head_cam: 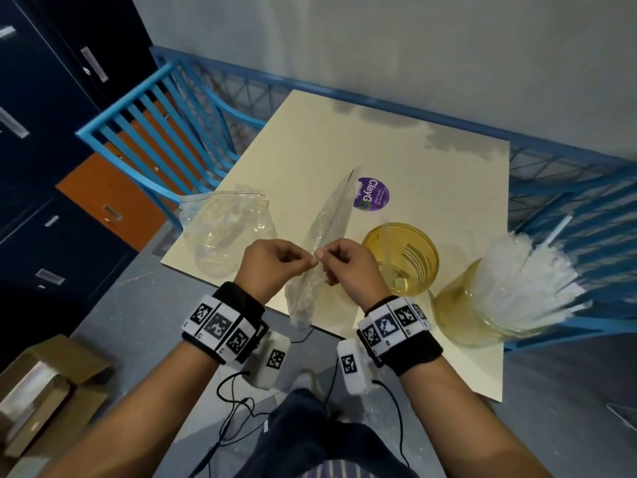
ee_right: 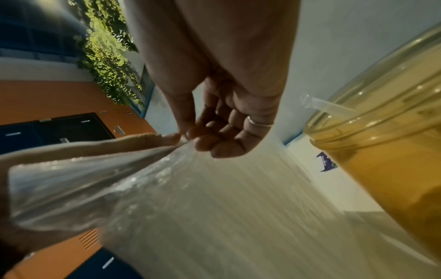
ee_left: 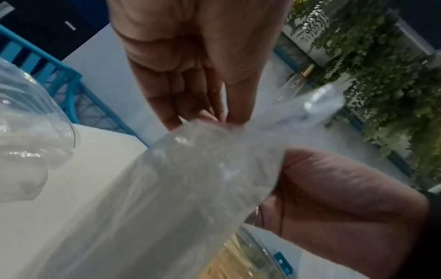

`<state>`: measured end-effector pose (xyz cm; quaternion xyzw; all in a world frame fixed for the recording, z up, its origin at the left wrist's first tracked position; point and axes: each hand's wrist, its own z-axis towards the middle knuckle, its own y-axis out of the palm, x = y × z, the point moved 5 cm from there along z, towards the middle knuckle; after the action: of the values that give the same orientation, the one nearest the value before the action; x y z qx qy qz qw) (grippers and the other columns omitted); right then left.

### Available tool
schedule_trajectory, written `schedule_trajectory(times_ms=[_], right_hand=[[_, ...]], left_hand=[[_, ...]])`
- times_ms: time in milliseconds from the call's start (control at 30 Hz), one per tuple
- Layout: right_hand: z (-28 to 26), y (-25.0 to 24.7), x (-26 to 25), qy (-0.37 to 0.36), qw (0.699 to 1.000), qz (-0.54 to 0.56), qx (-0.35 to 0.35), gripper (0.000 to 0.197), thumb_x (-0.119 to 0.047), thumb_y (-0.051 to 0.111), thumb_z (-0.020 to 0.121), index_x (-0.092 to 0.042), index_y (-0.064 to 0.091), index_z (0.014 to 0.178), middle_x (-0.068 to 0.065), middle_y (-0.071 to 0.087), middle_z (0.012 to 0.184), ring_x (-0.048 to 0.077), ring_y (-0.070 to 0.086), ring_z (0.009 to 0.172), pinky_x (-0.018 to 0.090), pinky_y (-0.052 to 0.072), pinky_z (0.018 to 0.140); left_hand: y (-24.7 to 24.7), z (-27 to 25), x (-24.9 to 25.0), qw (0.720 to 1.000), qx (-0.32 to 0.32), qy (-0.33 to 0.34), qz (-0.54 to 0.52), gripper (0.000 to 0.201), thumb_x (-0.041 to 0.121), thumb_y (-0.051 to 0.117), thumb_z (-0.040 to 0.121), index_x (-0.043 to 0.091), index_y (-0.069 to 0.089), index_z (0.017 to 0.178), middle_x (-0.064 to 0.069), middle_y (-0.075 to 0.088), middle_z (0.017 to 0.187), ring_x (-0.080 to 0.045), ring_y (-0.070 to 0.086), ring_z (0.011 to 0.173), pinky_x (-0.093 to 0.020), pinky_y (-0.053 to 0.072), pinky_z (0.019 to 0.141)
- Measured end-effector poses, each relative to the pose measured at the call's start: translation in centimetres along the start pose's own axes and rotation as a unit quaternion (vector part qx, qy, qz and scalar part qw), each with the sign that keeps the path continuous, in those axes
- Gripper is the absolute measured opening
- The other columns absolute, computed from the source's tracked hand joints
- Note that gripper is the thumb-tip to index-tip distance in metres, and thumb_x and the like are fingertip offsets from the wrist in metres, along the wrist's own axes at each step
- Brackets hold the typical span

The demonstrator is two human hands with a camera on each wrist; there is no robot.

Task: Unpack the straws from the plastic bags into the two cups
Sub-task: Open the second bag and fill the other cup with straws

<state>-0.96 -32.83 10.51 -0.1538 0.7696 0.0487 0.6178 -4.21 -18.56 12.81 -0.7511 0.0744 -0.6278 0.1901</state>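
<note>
The person's left hand (head_cam: pixel 267 267) and right hand (head_cam: pixel 351 267), both wearing wristbands with black-and-white markers, meet over the near edge of the table (head_cam: pixel 396 157). Each hand pinches the same long clear plastic bag (head_cam: pixel 327 229) between thumb and forefinger, the two pinches almost touching at one spot along the bag's side. From that spot the bag runs up and away over the table toward a purple round sticker (head_cam: pixel 372 194), and its lower end hangs past the table edge between the wrists. In the left wrist view the crinkled film (ee_left: pixel 190 179) fills the middle, with the left fingers (ee_left: pixel 190 105) nipped onto it.

At the left of the table lies a crumpled, slack clear bag (head_cam: pixel 227 229). Right of the hands stands a yellow-tinted clear cup (head_cam: pixel 401 257) with one straw (head_cam: pixel 387 243) leaning in it. Farther right, at the table's near corner, a second tinted cup (head_cam: pixel 458 305) is packed with a bundle of clear straws (head_cam: pixel 524 277) fanning outward.

The tabletop is pale cream. Blue metal railing (head_cam: pixel 155 108) stands behind it, dark blue cabinets (head_cam: pixel 41 98) rise at the left, and an open cardboard box (head_cam: pixel 44 384) sits on the grey floor.
</note>
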Motion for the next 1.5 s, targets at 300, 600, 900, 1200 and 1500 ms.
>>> schedule_trajectory(times_ms=[300,600,900,1200,1500], right_hand=[[0.3,0.5,-0.6,0.021,0.999,-0.018,0.016,0.025,-0.006,0.057,0.089,-0.014,0.050,0.067,0.004,0.054,0.059,0.016,0.057,0.055,0.035,0.055,0.064],[-0.7,0.1,0.1,0.013,0.996,-0.064,0.064,0.025,-0.009,0.056,0.084,-0.016,0.044,0.064,0.006,0.051,0.063,0.022,0.062,0.052,0.043,0.054,0.062],[1.7,-0.6,-2.3,0.015,0.980,-0.165,0.107,0.031,-0.033,0.057,0.088,-0.016,0.044,0.066,0.002,0.050,0.053,0.028,0.058,0.045,0.028,0.045,0.045],[2.2,-4.1,-3.2,0.041,0.970,-0.181,0.157,0.030,-0.011,0.044,0.090,-0.007,0.040,0.061,0.011,0.042,0.055,0.004,0.048,0.028,0.016,0.037,0.036],[4.5,-4.2,-4.9,0.028,0.959,-0.214,0.182,0.016,-0.021,0.047,0.090,-0.014,0.043,0.076,0.009,0.058,0.063,0.020,0.061,0.040,0.028,0.051,0.045]], left_hand=[[-0.6,0.4,-0.7,0.992,0.105,0.019,0.070,0.013,0.012,0.067,0.077,0.014,0.065,0.064,0.002,0.064,0.061,-0.004,0.056,0.055,-0.014,0.046,0.060],[-2.5,1.3,-1.4,0.997,0.048,-0.019,0.059,0.019,0.023,0.068,0.078,0.018,0.058,0.063,0.002,0.062,0.066,-0.010,0.060,0.055,-0.025,0.048,0.064],[-0.3,6.2,2.6,0.956,-0.080,0.105,0.260,0.023,0.044,0.064,0.079,0.022,0.059,0.078,0.008,0.063,0.081,-0.003,0.051,0.064,-0.026,0.040,0.063],[-4.7,8.9,0.6,0.978,0.023,0.028,0.206,0.012,0.018,0.062,0.078,0.013,0.053,0.082,-0.003,0.060,0.079,-0.023,0.055,0.069,-0.028,0.039,0.067],[-1.6,11.3,2.2,0.965,-0.084,0.124,0.217,0.034,-0.001,0.047,0.086,0.015,0.066,0.109,-0.008,0.060,0.122,-0.024,0.056,0.110,-0.030,0.043,0.098]])
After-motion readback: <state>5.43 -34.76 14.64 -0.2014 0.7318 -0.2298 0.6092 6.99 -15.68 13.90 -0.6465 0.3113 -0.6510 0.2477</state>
